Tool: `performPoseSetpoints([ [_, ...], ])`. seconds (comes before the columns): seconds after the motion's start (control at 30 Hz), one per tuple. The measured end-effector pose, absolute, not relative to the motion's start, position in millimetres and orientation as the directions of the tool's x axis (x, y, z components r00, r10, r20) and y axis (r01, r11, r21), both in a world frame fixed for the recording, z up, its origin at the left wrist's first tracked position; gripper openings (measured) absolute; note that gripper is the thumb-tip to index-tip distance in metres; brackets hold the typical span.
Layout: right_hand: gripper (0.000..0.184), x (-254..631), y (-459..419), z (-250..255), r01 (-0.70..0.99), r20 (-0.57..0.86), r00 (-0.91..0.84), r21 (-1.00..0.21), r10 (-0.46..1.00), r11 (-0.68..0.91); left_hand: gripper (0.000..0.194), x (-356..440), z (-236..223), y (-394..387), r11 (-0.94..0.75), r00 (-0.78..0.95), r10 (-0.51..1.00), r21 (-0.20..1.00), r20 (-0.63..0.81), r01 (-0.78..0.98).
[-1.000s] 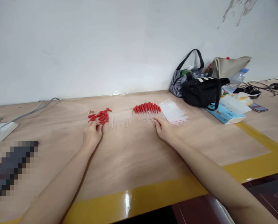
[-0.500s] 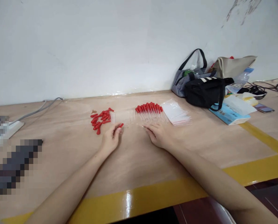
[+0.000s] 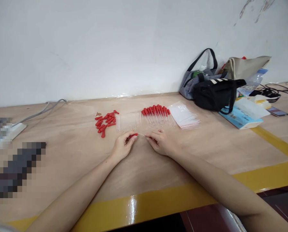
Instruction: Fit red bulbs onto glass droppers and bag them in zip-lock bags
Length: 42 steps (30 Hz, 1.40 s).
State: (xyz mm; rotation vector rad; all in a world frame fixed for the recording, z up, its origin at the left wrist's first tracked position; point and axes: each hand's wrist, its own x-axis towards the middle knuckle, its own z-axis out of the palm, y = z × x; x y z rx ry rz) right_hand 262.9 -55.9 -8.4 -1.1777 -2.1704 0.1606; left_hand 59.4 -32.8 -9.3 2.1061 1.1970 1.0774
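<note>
My left hand [image 3: 123, 146] pinches a small red rubber bulb [image 3: 133, 135] just above the wooden table [image 3: 139, 167]. My right hand [image 3: 161, 142] pinches a thin clear glass tube [image 3: 142, 135], whose end meets the bulb between the two hands. Behind them lie a loose pile of red bulbs [image 3: 105, 122], a row of bare clear tubes [image 3: 128, 121], and a row of tubes with red bulbs fitted [image 3: 157, 113]. A stack of small clear bags [image 3: 186, 117] lies to the right of those.
A striped tote [image 3: 197, 80], a black bag [image 3: 215, 93] and a beige bag [image 3: 245, 67] stand at the back right beside a blue box [image 3: 240, 120], a phone [image 3: 277, 112] and cables [image 3: 274, 91]. A grey cable [image 3: 41, 111] runs at the left. Yellow tape [image 3: 158, 201] edges the table.
My left hand took a red bulb from the pile and moved right. My right hand took a clear tube and moved left. Both hands now meet at the middle.
</note>
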Motion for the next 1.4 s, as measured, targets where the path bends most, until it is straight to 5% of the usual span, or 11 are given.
performPoseSetpoints([
  [0.17, 0.026, 266, -53, -8, 0.659, 0.472, -0.428, -0.421, 0.771, 0.623, 0.02, 55, -8, -32, -0.558, 0.359, 0.828, 0.701, 0.431, 0.444],
  [0.57, 0.024, 267, -55, -4, 0.748, 0.512, -0.512, -0.127, 0.689, 0.651, 0.019, 53, -5, -40, -0.637, 0.543, 0.756, 0.602, 0.365, 0.482],
  [1.1, 0.026, 259, -57, 6, 0.727, 0.434, -0.514, -0.236, 0.74, 0.644, 0.018, 51, 3, -35, -0.744, 0.633, 0.656, 0.496, 0.412, 0.448],
  [1.27, 0.023, 259, -58, 14, 0.792, 0.431, -0.449, -0.214, 0.783, 0.572, 0.024, 32, 2, -16, -0.697, 0.411, 0.71, 0.494, 0.571, 0.519],
  [1.4, 0.021, 264, -39, 23, 0.841, 0.371, -0.162, -0.433, 0.914, 0.325, 0.018, 5, -4, 7, -0.48, 0.08, 0.692, 0.374, 0.717, 0.793],
])
